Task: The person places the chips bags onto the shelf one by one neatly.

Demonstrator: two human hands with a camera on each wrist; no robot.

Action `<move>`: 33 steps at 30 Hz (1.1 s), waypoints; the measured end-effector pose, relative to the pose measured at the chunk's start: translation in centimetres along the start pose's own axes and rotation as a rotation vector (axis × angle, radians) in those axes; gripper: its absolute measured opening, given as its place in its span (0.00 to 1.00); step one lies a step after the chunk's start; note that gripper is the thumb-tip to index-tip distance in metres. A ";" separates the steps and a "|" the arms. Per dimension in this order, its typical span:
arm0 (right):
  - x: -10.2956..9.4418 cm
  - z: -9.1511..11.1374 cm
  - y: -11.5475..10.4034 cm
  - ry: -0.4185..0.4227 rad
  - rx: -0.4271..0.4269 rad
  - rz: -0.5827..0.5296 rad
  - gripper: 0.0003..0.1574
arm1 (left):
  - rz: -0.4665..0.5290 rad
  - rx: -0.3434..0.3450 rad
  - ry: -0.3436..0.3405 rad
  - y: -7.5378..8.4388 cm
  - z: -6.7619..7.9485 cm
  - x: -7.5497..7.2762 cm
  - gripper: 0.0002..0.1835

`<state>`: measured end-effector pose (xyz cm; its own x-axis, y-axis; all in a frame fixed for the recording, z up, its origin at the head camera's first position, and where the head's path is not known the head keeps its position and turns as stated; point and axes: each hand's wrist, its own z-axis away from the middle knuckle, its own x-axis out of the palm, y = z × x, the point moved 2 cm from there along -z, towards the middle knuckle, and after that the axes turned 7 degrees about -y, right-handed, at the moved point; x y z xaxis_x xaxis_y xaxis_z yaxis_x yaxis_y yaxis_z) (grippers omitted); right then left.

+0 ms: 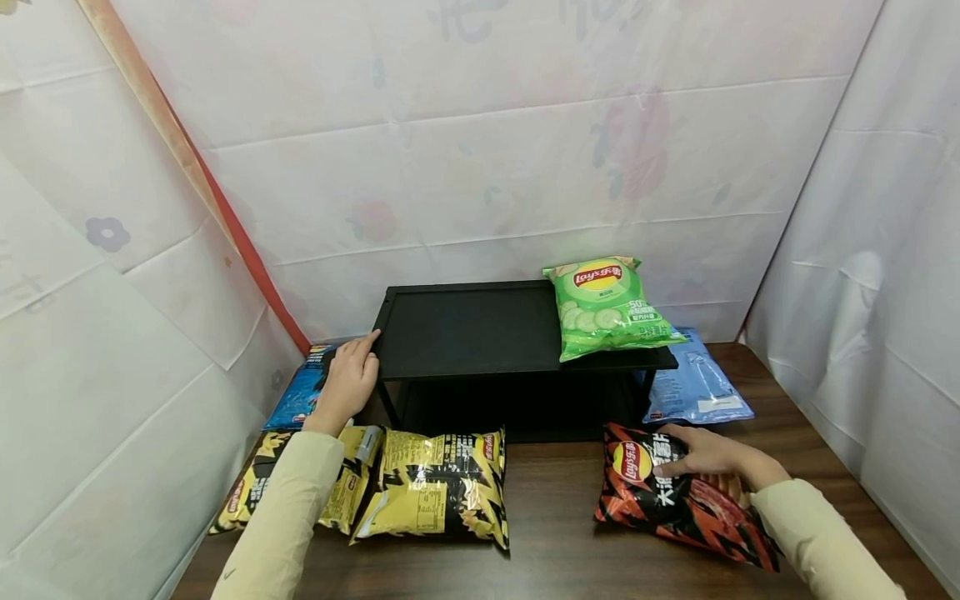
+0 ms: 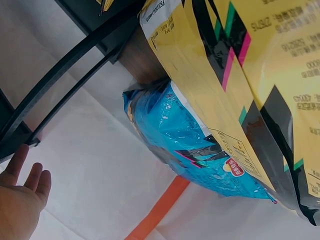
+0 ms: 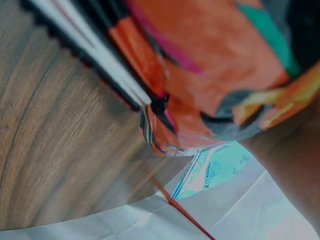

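Observation:
My left hand (image 1: 347, 379) is at the left edge of a low black shelf (image 1: 465, 329), fingers extended and fingertips right at its rim. In the left wrist view its fingers (image 2: 34, 177) reach toward the shelf's dark frame. My right hand (image 1: 712, 454) grips a red and black bag of chips (image 1: 637, 492) in front of the shelf's right end, thumb on the printed front and fingers over the far edge. Up close, the right wrist view shows this bag (image 3: 200, 75) over the wooden table. A green bag of chips (image 1: 607, 312) leans on the shelf top at the right.
Several yellow and black chip bags (image 1: 442, 487) lie in front of the shelf and under my left forearm. A blue bag (image 1: 292, 400) sits left of the shelf, a light blue one (image 1: 693, 379) right of it. White printed cloth (image 1: 480, 167) encloses the wooden table (image 1: 555, 517).

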<state>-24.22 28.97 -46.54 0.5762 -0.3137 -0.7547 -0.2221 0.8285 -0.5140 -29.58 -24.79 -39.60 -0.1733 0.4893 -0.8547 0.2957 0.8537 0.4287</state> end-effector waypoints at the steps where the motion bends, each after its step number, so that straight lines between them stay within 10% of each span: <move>1: 0.0 0.0 0.0 -0.002 -0.003 0.004 0.55 | -0.002 -0.002 -0.001 0.0 0.0 0.0 0.26; 33: -0.7 1.2 -3.1 0.178 -0.044 0.254 0.60 | -0.014 0.002 0.004 -0.3 -0.1 0.2 0.26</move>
<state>-22.98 27.13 -43.95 0.3524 -0.1785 -0.9187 -0.3776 0.8711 -0.3140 -29.82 -24.94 -39.84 -0.1812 0.4780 -0.8595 0.2952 0.8600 0.4161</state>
